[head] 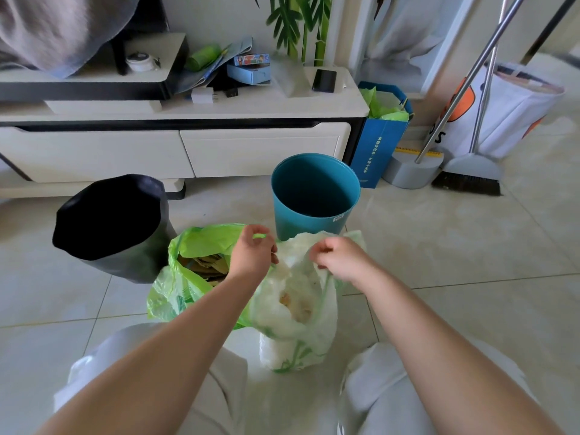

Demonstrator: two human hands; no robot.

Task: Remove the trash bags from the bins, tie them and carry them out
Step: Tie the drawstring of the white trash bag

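Both hands pinching the pale bag's top

Knees in light trousers (408,387) frame the pale trash bag (298,312), which stands upright on the floor tiles (470,246) below both hands. Left hand (252,251) and right hand (340,259), slightly apart, each grip its gathered top. Left of them slumps an open green bag (188,246) showing cardboard; beyond, a teal bin (314,196) stands bare, and a black-lined bin (110,221) tilts

Soft daylight, edges perhaps warped
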